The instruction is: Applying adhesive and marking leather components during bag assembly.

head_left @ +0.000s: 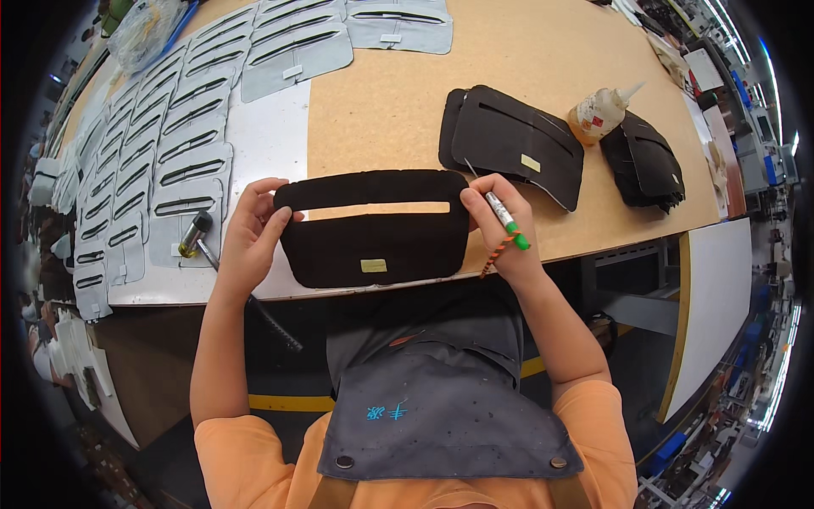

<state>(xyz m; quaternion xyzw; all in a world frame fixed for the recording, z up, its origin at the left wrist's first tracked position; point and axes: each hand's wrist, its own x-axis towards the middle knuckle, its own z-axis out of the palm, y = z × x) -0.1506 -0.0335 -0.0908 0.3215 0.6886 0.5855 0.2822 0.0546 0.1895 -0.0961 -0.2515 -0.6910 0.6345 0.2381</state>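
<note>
Nearest my camera I have the grey apron (449, 416) over orange sleeves (246, 454), both forearms reaching toward the table. My left hand (254, 233) grips the upper left corner of a black panel (373, 242), thumb in front and fingers curled behind. My right hand (509, 222) pinches the upper right corner, with a white and green pen (504, 219) lying across it; a striped cord (498, 253) is at that wrist.

The panel is at the table's near edge, facing me with its slot running across the upper part and its pale yellow label below. I cannot tell whether its lower edge touches the table (381, 110).

Just left of my left hand I see a hammer head (195, 233), its handle passing under that arm. Grey slotted panels (191, 140) lie in overlapping rows over the left side, partly on a white sheet (275, 131).

Beyond my right hand are two overlapping black pieces (500, 136), then a bottle (595, 117) with its nozzle tilted right, and a black stack (649, 161) beside it. Far left, I make out a clear bag (146, 34).
</note>
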